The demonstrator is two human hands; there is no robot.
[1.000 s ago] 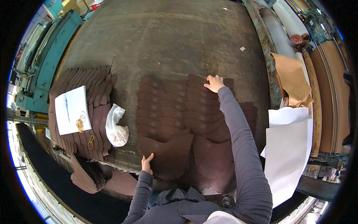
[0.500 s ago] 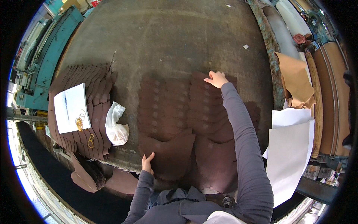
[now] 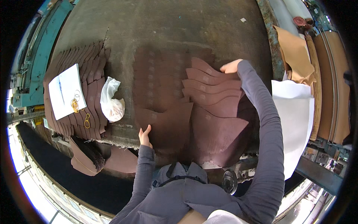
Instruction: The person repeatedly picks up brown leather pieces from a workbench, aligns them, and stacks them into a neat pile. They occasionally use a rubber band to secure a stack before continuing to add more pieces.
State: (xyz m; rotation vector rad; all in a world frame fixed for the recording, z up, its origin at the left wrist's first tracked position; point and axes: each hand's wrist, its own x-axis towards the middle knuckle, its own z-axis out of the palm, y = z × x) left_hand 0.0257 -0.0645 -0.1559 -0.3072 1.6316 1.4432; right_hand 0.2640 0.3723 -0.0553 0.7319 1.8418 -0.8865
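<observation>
Overlapping rows of dark brown cut sheet pieces point(image 3: 160, 82), curved along their edges and marked with small pale squares, lie on the table in front of me. At their far right, my right hand point(image 3: 231, 66) is closed on the edge of a lifted brown piece point(image 3: 208, 68). Below it, several pieces of that row are fanned out, down to a broad near piece point(image 3: 216, 130). My left hand point(image 3: 145, 136) rests by the left edge of another near piece point(image 3: 167, 128), thumb apart from the fingers; it holds nothing that I can see.
More brown pieces point(image 3: 93, 84) overlap at the left, under a white pad point(image 3: 67, 91) with yellow rubber bands point(image 3: 75, 105). Beside them sits a white plastic bag point(image 3: 111, 100). White sheets point(image 3: 292, 115), tan paper point(image 3: 292, 56) and rolls line the right side.
My right hand has moved right, drawing the right-hand row of brown pieces into a raised, skewed fan. The left hand stays by the near left piece. The view has shifted.
</observation>
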